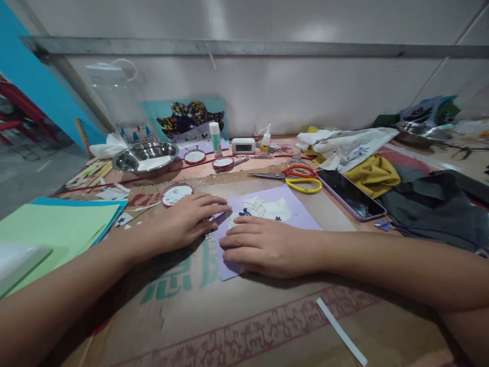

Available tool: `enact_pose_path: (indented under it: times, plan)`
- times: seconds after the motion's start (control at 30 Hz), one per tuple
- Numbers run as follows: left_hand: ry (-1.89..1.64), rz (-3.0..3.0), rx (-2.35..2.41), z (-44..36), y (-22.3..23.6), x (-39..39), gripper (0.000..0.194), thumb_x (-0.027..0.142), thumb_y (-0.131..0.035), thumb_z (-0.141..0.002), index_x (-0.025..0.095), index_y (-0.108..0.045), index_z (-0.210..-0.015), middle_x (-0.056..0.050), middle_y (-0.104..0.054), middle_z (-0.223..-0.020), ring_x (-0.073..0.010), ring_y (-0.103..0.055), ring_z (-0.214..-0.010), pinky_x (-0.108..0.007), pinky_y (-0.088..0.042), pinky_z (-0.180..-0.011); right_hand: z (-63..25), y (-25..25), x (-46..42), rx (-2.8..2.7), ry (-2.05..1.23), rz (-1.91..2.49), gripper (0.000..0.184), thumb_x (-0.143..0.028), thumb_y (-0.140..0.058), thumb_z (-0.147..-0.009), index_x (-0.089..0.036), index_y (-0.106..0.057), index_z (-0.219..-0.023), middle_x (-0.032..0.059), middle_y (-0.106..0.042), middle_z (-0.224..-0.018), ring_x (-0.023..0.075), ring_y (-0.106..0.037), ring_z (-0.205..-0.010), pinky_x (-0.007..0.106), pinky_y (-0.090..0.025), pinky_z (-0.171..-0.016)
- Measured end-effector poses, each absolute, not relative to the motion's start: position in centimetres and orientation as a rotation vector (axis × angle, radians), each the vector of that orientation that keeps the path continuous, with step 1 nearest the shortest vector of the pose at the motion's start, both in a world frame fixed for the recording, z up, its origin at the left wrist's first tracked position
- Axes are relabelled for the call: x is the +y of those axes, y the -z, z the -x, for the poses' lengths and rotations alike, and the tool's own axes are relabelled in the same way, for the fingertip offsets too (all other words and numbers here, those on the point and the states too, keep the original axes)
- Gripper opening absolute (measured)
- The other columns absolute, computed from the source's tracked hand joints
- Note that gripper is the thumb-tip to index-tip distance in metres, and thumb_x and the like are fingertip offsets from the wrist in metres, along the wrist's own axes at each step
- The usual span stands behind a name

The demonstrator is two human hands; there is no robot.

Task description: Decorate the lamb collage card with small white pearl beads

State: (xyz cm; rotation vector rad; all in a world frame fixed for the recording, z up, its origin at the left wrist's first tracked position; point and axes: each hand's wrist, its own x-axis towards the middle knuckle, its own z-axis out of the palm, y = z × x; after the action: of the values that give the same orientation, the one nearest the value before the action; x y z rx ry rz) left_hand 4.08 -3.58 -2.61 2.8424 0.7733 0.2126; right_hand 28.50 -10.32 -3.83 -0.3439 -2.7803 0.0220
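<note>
A purple sheet of paper [311,216] lies in front of me with a white fabric piece, small dark blue flowers and a ring of white pearl beads [255,206] on it. My right hand [269,247] rests over its lower left part, fingers stretched out and covering some of the white piece. At the left edge of the sheet is my left hand [185,221], its fingers bent and apart, the fingertips touching the paper's edge. Loose pearl beads [209,235] lie just below these fingers. Behind the left hand sits a red-rimmed lid [177,194] holding small white pieces.
Scissors [301,178] with red and yellow handles and a phone [351,194] lie beyond the sheet. Further back stand a metal bowl [147,158], a glue stick [215,138], a small clock [243,147] and a glue bottle [266,139]. Cloth [424,204] is heaped at right; green paper [57,224] lies left.
</note>
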Motion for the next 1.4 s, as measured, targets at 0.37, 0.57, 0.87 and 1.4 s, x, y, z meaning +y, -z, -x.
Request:
enact_pose_path:
  times: [0.37, 0.57, 0.87, 1.4]
  plan:
    - [-0.321, -2.69, 0.911, -2.6, 3.5, -2.2, 0.039, 0.034, -0.044, -0.099, 0.025, -0.056, -0.136, -0.009, -0.064, -0.126, -0.0247, -0.06, -0.114, -0.04, -0.051, -0.097, -28.5, 3.6, -10.3, -2.824, -0.25, 0.416, 0.025, -0.029, -0.051, -0.099, -0.012, -0.063, -0.114, 0.0143, -0.065, -0.129, 0.0222, -0.058, -0.12, 0.044, -0.036, -0.112]
    - [-0.528, -2.534, 0.965, -2.8, 3.2, -2.4, 0.037, 0.034, -0.047, -0.099, 0.025, -0.058, -0.133, -0.01, -0.067, -0.124, -0.0222, -0.065, -0.109, -0.037, -0.056, -0.089, -28.5, 4.0, -9.9, -2.697, -0.407, 0.383, 0.02, -0.022, -0.049, -0.099, -0.012, -0.064, -0.108, 0.0148, -0.068, -0.118, 0.0212, -0.061, -0.112, 0.041, -0.042, -0.106]
    - [-0.83, -2.303, 0.845, -5.0, 1.1, -6.3, 0.026, 0.024, -0.055, -0.096, 0.028, -0.067, -0.119, -0.005, -0.068, -0.115, -0.0178, -0.065, -0.101, -0.029, -0.058, -0.081, -29.0, 3.3, -9.4, -1.996, -0.994, 0.95, 0.025, -0.038, -0.065, -0.087, -0.015, -0.066, -0.098, 0.0028, -0.066, -0.082, 0.0135, -0.06, -0.072, 0.026, -0.049, -0.069]
    - [-1.11, -2.683, 0.962, -6.1, 2.9, -7.2, 0.015, 0.025, -0.054, -0.096, 0.023, -0.069, -0.099, -0.005, -0.065, -0.105, -0.0199, -0.06, -0.1, -0.038, -0.048, -0.09, -28.2, 4.4, -9.4, -1.703, -1.383, 1.006, 0.013, -0.022, -0.06, -0.086, -0.016, -0.064, -0.097, -0.0036, -0.063, -0.065, 0.0067, -0.055, -0.049, 0.017, -0.043, -0.046]
